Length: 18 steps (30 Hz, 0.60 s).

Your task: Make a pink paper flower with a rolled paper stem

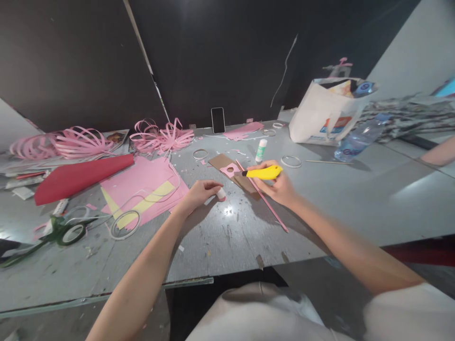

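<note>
In my right hand [279,187] is a yellow utility knife [265,173], its dark blade end pointing left over a small pink paper piece with a hole [228,169]. That paper lies on a brown cardboard strip [220,162]. A thin pink strip [272,210] runs slantwise across the cardboard and passes by my right hand. My left hand [202,193] pinches a small white cylindrical piece [221,193], pinkish at its lower end, close to the tabletop. Just beyond the knife stands a glue stick [261,150] with a green label.
Pink and yellow paper sheets [156,173], a red roll [85,177] and green tape [73,233] lie left. Pink paper-strip loops [174,137] and a phone [218,120] are behind. A wire ring [291,161], bag [320,111], bottle [359,139] and another person's arm [441,151] are right.
</note>
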Each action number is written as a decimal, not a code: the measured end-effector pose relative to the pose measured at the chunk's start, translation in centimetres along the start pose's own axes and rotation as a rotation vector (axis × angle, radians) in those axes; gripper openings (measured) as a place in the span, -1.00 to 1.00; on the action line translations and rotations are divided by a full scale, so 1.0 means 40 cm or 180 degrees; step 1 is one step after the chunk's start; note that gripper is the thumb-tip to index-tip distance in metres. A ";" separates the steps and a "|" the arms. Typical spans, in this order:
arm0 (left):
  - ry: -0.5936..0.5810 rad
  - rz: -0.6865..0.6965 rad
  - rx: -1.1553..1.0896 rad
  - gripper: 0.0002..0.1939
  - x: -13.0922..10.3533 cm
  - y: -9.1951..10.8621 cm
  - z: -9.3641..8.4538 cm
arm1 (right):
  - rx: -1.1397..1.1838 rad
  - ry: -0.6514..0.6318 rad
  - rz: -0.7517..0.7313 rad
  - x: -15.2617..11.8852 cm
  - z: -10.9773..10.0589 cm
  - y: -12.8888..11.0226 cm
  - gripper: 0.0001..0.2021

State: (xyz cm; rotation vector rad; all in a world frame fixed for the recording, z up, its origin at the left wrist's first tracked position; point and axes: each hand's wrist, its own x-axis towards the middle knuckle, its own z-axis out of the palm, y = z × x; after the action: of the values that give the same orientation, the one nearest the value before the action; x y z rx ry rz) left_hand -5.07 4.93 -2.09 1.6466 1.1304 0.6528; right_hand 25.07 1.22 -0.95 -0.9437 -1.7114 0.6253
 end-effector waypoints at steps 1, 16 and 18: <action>0.0021 -0.0004 0.0024 -0.62 0.000 -0.001 0.000 | -0.0170 -0.0168 -0.0121 -0.005 0.000 0.002 -0.69; 0.0356 0.0510 0.0639 -0.67 0.020 -0.017 0.006 | -0.1573 -0.1826 -0.1497 -0.018 0.019 0.008 -0.56; 0.0522 0.0566 0.0785 -0.71 0.020 -0.013 0.010 | -0.1634 -0.1881 -0.1536 -0.018 0.019 0.006 -0.54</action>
State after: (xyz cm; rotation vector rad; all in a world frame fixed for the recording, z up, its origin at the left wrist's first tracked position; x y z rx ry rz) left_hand -4.59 5.50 -2.79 1.9484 1.2295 0.7994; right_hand 24.53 0.75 -1.77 -0.6637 -2.6026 0.1333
